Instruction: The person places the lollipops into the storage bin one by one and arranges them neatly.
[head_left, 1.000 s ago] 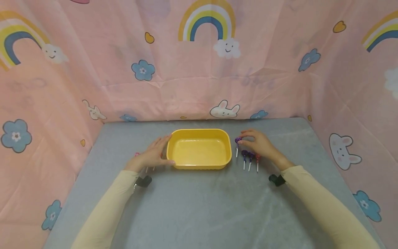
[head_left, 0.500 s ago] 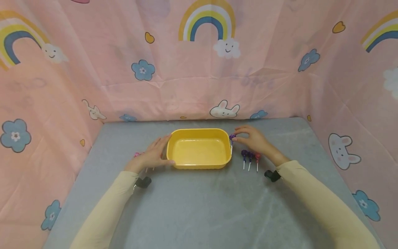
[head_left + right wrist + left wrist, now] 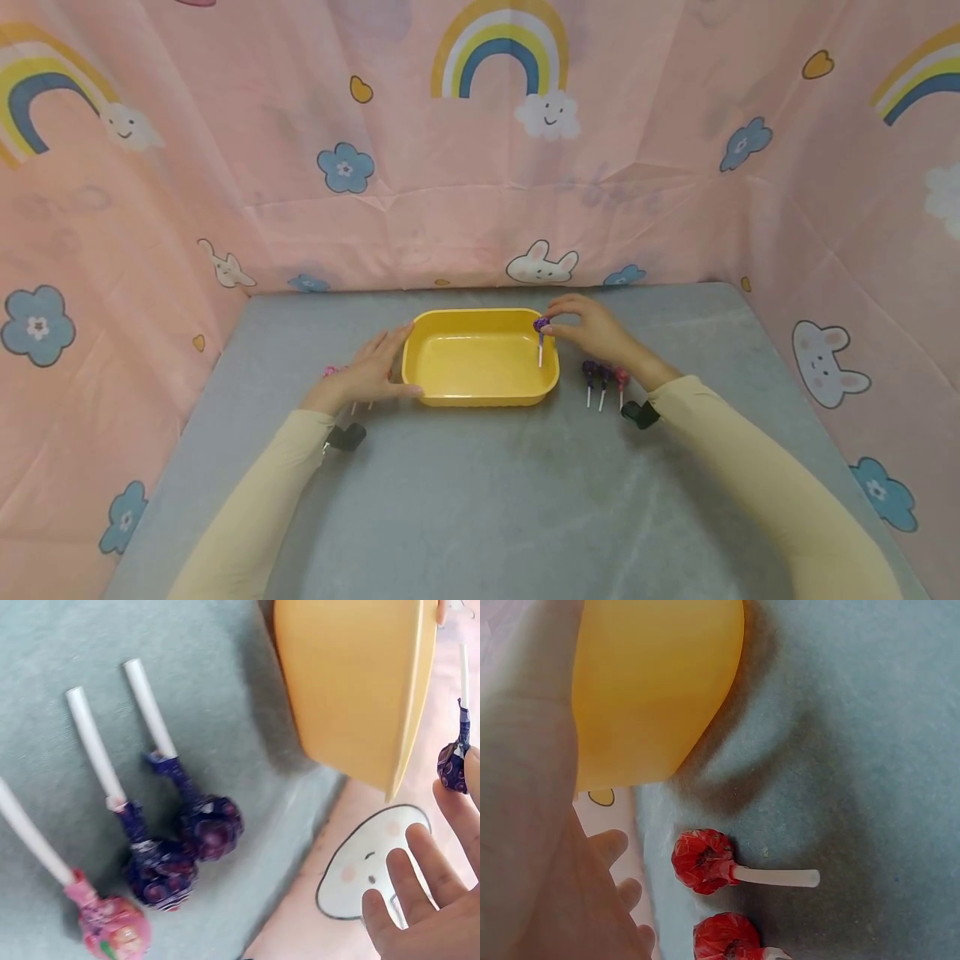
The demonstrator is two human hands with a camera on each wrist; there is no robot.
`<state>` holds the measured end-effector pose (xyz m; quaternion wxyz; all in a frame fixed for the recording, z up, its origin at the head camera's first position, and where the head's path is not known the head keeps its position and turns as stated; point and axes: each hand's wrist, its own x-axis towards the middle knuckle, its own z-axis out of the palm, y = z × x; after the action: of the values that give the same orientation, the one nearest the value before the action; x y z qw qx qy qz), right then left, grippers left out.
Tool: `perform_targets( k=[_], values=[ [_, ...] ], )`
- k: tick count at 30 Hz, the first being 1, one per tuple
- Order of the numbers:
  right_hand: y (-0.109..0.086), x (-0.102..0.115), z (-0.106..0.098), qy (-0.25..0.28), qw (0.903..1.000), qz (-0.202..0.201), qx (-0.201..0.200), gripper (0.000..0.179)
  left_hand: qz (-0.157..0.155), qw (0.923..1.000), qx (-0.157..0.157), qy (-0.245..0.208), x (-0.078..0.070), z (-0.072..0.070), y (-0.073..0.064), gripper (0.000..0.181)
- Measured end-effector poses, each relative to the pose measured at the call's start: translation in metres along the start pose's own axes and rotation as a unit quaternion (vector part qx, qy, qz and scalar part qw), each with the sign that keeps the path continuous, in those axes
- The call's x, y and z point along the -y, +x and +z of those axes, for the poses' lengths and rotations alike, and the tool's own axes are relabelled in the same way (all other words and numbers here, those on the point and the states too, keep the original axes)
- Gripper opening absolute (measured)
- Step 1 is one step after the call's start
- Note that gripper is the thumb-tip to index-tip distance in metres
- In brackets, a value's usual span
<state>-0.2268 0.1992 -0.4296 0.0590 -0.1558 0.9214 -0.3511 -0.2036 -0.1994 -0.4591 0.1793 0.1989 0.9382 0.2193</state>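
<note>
My right hand (image 3: 592,332) pinches a purple-wrapped lollipop (image 3: 541,325) by its head between thumb and finger. The lollipop hangs over the right end of the yellow tub (image 3: 480,398), white stick pointing down. In the right wrist view that lollipop (image 3: 454,761) shows at the right edge, beyond the tub's wall (image 3: 352,682). My left hand (image 3: 367,375) rests against the tub's left end, fingers extended along its side and thumb at the front rim. Beneath and beside the left hand lie red-wrapped lollipops (image 3: 703,861), partly hidden in the head view.
Right of the tub, two purple lollipops (image 3: 210,827) and a pinkish-red one (image 3: 112,926) lie in a row on the grey table (image 3: 480,500). A pink lollipop (image 3: 330,371) peeks out by the left wrist. A pink printed curtain (image 3: 465,200) encloses the table's back and sides.
My right hand has carried the purple lollipop leftward, from beside the tub across its right rim to above the inside. The left hand has stayed at the tub.
</note>
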Motion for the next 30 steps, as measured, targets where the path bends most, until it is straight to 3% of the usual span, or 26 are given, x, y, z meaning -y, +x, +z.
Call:
perform_targets(
  k=[13, 22, 30],
  values=[
    [0.014, 0.021, 0.006, 0.003, 1.0, -0.004, 0.003, 0.042, 0.005, 0.9999, 0.007, -0.007, 0.001, -0.002, -0.001, 0.118],
    [0.025, 0.034, 0.014, 0.027, 0.9986, -0.045, 0.001, 0.033, 0.014, 0.9999, 0.002, -0.008, 0.0, -0.002, -0.001, 0.117],
    [0.035, 0.049, 0.022, 0.027, 0.9978, -0.061, 0.004, 0.028, -0.003, 0.9999, 0.005, -0.009, 0.0, -0.001, 0.0, 0.119]
  ],
)
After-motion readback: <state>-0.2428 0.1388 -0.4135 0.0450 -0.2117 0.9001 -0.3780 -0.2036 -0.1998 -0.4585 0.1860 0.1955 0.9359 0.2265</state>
